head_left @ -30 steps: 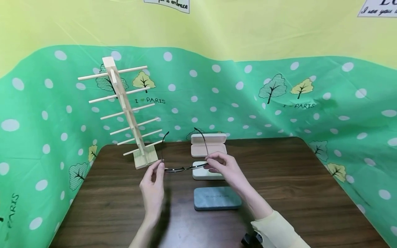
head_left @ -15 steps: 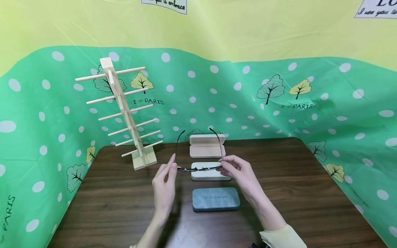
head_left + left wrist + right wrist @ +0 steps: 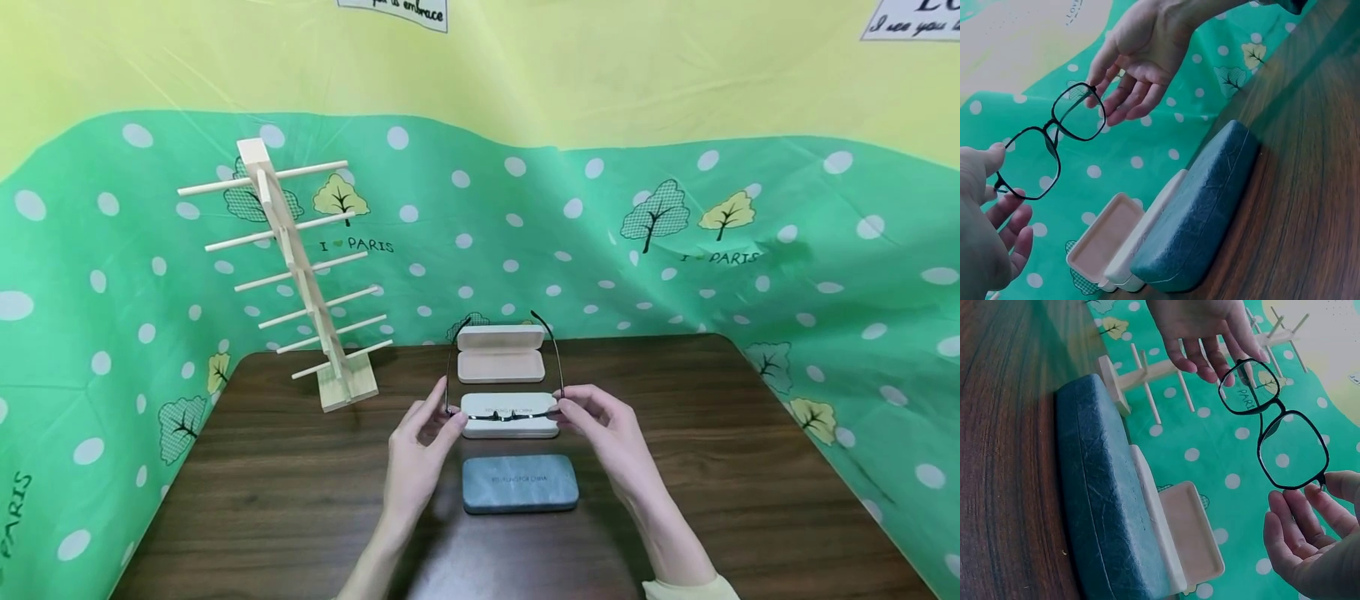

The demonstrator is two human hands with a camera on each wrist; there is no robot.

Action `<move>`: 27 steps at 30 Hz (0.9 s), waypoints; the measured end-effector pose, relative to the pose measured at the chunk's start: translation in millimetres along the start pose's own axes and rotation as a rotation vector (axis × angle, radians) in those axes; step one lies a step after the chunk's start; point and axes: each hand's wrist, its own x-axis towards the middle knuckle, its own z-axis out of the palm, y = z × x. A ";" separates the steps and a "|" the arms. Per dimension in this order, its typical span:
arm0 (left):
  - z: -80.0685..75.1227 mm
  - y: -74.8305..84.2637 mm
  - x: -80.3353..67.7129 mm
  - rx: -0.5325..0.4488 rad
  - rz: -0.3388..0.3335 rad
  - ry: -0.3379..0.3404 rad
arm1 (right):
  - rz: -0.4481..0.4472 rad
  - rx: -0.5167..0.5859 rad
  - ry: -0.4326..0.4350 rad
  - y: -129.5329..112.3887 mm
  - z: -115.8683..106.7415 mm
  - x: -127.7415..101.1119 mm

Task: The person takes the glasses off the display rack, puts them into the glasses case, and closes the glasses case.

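A dark wooden table (image 3: 712,467), its back corners rounded, stands against a green cloth backdrop (image 3: 637,250) dotted white and printed with trees, with a yellow wall above. At the table's back left a wooden rack (image 3: 300,275) of slanted pegs stands near the edge; at centre an open beige case (image 3: 501,365) shows its lid raised, and a closed grey-blue case (image 3: 520,482) lies just in front of it. The wood to the right of the cases and in front of the rack is bare — room on both sides of the hands.

A pair of black-framed glasses (image 3: 504,414) is held in the air over the open beige case, temples unfolded and pointing away from the person. The left hand (image 3: 420,446) pinches the frame's left end between thumb and fingertips; the right hand (image 3: 611,437) pinches the right end the same way, remaining fingers loosely spread.
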 end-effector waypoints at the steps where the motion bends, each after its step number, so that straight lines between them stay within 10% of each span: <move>1: 0.2 -0.6 -0.1 -0.003 -0.010 0.001 | -0.001 -0.005 0.005 0.6 0.2 -0.5; 27: -1.3 -6.1 -0.2 -0.021 -0.013 -0.046 | 0.020 -0.031 0.016 14.0 0.5 -3.0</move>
